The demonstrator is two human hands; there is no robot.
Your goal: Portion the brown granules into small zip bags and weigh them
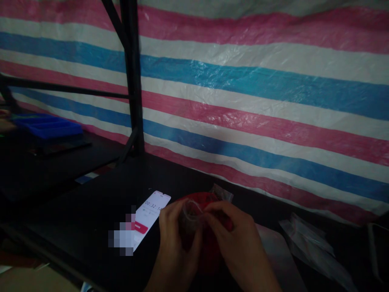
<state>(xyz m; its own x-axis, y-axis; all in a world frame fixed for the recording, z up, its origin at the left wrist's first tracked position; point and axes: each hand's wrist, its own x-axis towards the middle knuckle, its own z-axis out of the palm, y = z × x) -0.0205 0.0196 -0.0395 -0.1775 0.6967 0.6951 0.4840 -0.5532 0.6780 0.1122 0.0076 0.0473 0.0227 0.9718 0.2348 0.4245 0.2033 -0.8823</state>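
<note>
My left hand [174,239] and my right hand [240,243] meet low in the middle of the head view, over a dark table [91,211]. Both pinch a small clear plastic bag [193,213] between thumbs and fingers. Under and behind the hands lies a red object [209,243], mostly hidden by them; I cannot make out what it is. A phone [152,215] with a lit white screen showing a running timer and a red button lies flat just left of my left hand.
More clear plastic bags [306,239] lie on the table to the right. A blue tray [48,127] sits at the far left, near a black frame post [132,81]. A pink, blue and white striped tarp [258,101] hangs behind.
</note>
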